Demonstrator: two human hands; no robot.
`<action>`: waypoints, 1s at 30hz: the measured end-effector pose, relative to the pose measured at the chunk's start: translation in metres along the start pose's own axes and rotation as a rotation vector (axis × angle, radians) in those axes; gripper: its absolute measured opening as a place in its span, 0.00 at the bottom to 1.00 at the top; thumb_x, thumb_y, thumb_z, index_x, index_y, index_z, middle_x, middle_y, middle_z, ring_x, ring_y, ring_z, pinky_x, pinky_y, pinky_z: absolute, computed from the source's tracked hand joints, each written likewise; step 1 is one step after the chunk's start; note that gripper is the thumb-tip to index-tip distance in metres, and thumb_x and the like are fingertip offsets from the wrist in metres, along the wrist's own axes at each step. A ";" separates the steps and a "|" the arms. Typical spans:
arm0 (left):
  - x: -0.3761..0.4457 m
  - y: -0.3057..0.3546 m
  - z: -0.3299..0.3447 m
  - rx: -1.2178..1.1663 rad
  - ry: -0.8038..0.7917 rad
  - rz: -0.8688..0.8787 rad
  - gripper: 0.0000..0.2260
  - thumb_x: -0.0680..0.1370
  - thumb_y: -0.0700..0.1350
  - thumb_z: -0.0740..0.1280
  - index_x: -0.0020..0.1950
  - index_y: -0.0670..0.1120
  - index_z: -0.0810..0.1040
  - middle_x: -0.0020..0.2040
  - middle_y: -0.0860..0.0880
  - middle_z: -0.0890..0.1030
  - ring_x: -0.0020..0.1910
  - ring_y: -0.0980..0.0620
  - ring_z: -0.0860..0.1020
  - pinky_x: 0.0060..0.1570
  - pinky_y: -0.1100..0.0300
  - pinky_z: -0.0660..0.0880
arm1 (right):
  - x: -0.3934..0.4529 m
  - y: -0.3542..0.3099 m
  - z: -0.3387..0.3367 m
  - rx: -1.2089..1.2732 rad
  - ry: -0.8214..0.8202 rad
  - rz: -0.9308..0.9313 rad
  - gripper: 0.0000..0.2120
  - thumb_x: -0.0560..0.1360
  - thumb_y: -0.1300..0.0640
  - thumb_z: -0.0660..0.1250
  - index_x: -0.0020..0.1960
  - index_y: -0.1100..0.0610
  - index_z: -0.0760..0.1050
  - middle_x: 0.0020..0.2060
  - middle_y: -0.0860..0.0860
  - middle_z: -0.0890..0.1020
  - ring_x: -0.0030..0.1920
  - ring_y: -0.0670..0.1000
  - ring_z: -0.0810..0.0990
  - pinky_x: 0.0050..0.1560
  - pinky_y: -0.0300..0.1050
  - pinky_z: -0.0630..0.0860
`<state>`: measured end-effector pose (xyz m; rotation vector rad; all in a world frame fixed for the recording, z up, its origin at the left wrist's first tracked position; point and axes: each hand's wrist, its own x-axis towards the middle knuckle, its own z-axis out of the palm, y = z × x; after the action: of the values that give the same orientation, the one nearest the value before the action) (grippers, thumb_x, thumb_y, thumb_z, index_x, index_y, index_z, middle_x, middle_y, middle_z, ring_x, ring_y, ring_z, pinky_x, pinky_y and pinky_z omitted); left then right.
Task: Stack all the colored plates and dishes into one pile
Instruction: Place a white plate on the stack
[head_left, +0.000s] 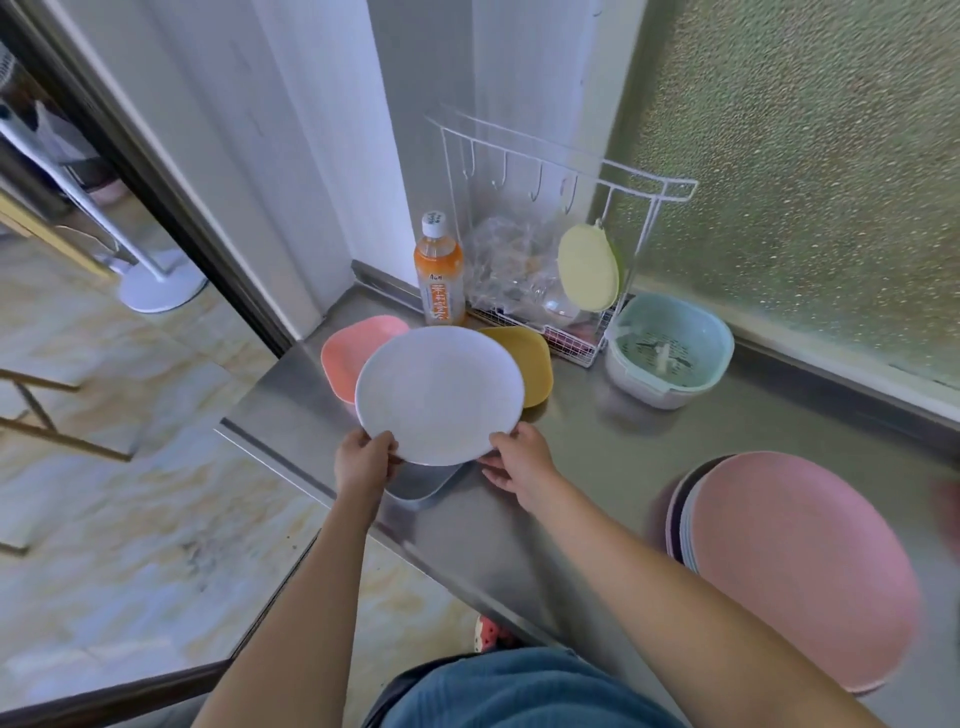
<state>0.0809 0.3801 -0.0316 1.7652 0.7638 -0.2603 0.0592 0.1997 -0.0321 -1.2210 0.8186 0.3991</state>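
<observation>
Left hand (363, 460) and right hand (519, 462) gripping near rim of round pale lavender plate (439, 392), tilted, matte, unmarked

A single wide-angle camera on the person's head looks forward and steeply down over the near edge of the steel counter (597, 467) toward its far corner at the wall. It sits close above, with both forearms reaching in from the bottom; straight lines bow toward the frame's edges.

Orange bottle (439, 270) beside wire rack (561, 239) — teal colander (670, 348) right
</observation>
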 end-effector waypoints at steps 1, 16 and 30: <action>-0.002 -0.001 0.000 -0.023 0.035 0.015 0.04 0.71 0.39 0.61 0.38 0.42 0.75 0.29 0.46 0.74 0.27 0.48 0.71 0.24 0.62 0.71 | -0.001 -0.001 -0.002 0.017 0.011 -0.022 0.08 0.75 0.63 0.59 0.52 0.56 0.71 0.48 0.55 0.79 0.43 0.53 0.81 0.40 0.44 0.78; -0.071 0.002 0.104 0.480 -0.067 0.449 0.16 0.79 0.50 0.53 0.37 0.44 0.72 0.32 0.46 0.72 0.34 0.43 0.71 0.35 0.56 0.65 | -0.080 -0.002 -0.194 -0.222 0.157 -0.322 0.08 0.75 0.64 0.60 0.45 0.55 0.76 0.41 0.55 0.82 0.40 0.53 0.80 0.40 0.47 0.76; -0.193 -0.015 0.238 0.861 -0.345 0.828 0.18 0.79 0.54 0.54 0.37 0.44 0.71 0.41 0.39 0.80 0.42 0.37 0.78 0.36 0.55 0.68 | -0.141 0.051 -0.359 -0.552 0.690 -0.242 0.21 0.72 0.63 0.55 0.65 0.51 0.64 0.51 0.56 0.78 0.45 0.56 0.73 0.45 0.46 0.67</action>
<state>-0.0283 0.0940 -0.0207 2.5727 -0.4434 -0.3347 -0.1891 -0.0985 -0.0030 -2.0059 1.1661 -0.0198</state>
